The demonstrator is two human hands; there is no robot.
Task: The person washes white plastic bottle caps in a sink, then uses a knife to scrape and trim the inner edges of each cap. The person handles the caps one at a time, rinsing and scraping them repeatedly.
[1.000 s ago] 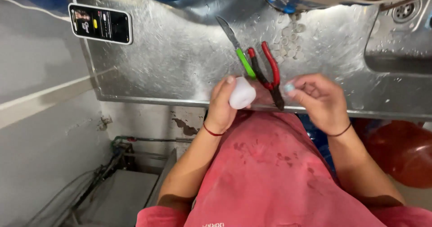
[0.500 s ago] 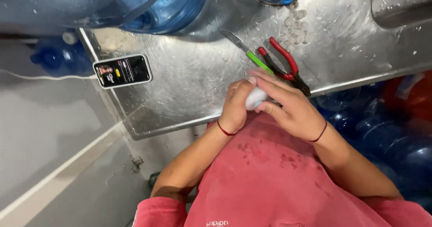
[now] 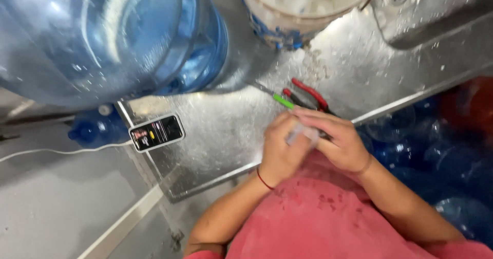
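Two hands meet at the near edge of the wet steel surface, and motion blur smears what sits between them. The left hand curls around a small pale, translucent piece, mostly hidden by fingers, so its shape is hard to make out. The right hand lies over it from the other side, fingers pressed onto the same piece; both grips close on it. Just beyond the knuckles lie red-handled pliers and a green-handled tool, partly covered. A black rectangular label with small coloured marks sits on the surface's left. A big blue water jug is cut off at the top.
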